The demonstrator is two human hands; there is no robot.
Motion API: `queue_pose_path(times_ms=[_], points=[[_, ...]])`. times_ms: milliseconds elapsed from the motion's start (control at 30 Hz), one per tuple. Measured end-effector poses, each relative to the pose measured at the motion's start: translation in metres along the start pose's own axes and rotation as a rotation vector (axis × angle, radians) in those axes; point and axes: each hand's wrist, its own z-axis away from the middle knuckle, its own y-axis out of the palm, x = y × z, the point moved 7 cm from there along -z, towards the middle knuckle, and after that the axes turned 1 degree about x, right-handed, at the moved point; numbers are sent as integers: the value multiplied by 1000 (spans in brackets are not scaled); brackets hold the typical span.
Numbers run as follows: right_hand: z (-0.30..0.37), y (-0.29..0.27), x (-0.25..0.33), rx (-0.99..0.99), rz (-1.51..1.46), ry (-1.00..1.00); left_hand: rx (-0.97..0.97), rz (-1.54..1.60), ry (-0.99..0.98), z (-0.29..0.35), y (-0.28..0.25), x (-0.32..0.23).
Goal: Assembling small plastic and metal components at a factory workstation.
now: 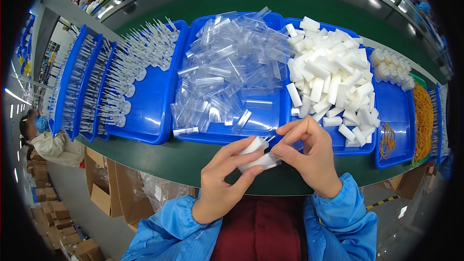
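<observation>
My left hand [227,179] is closed around two white blocks [258,160], one above the other, that look like foam. A thin pale stem pokes out beside the upper block. Just right of them, my right hand [311,152] pinches with thumb and fingertips at a clear plastic piece [296,147], which its fingers partly hide. Both hands meet over the table's front edge. Beyond them lies a blue tray [263,116] heaped with clear plastic sleeves [232,58]. To its right, another blue tray [338,149] is piled with white blocks [333,75].
Left stands a blue tray [150,111] of upright white stemmed parts [145,43], with more trays tilted beside it. At right, a blue tray [396,101] holds small clear cups [389,65] and yellow rubber bands [387,140]. Cardboard boxes [101,183] sit below; a person [50,140] is far left.
</observation>
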Motion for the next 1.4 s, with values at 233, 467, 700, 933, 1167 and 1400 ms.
queue_pose_path(times_ms=[233,467,700,933,1167,1400], points=[[6,3,5,-86,22,-25,31,-149,133,-3,2,-12],[4,0,8,-15,86,13,-24,119,-77,-3,3,7],[14,6,9,-201,141,-144,-45,112,-68,-1,5,7],[6,-2,4,-68,56,31,14,-186,152,-5,4,-13],[14,7,8,-62,168,-74,54,-145,163,-5,9,-17],[17,-10,8,-78,-25,-86,80,564,-47,1,3,11]])
